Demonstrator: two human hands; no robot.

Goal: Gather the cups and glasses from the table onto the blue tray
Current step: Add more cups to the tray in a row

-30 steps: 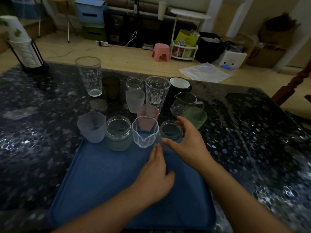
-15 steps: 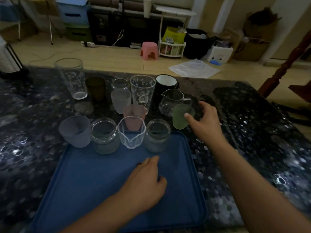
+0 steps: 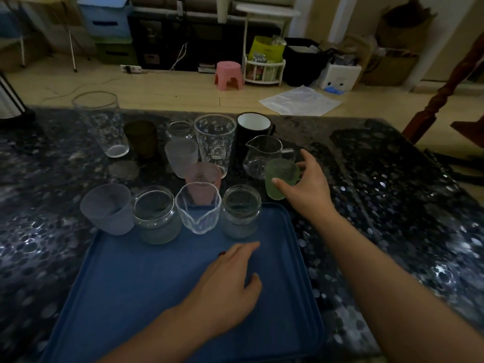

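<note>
A blue tray [image 3: 136, 284] lies at the table's near edge. Along its far rim stand a frosted lilac cup [image 3: 107, 209], a clear jar [image 3: 155, 216], a spouted clear glass [image 3: 198, 208] and a ribbed jar [image 3: 240, 212]. My right hand [image 3: 305, 187] wraps thumb and fingers around a frosted green cup [image 3: 279, 176] on the table just beyond the tray's far right corner. My left hand [image 3: 230, 284] rests flat on the tray, holding nothing. Behind stand a pink cup [image 3: 203, 175], a frosted white cup [image 3: 181, 157], a printed glass [image 3: 215, 141], a glass pitcher [image 3: 262, 155], a black mug [image 3: 254, 127], a small jar [image 3: 180, 129], a brown cup [image 3: 141, 137] and a tall glass [image 3: 100, 124].
The table top [image 3: 392, 205] is dark speckled stone. A stack of paper cups in a black holder [image 3: 7, 100] stands at the far left edge. A wooden chair [image 3: 450, 85] is at the right. Beyond the table are a pink stool [image 3: 228, 74] and floor clutter.
My right hand left the ribbed jar on the tray, moved right and back, and closed around the green cup. My left hand stayed flat on the tray.
</note>
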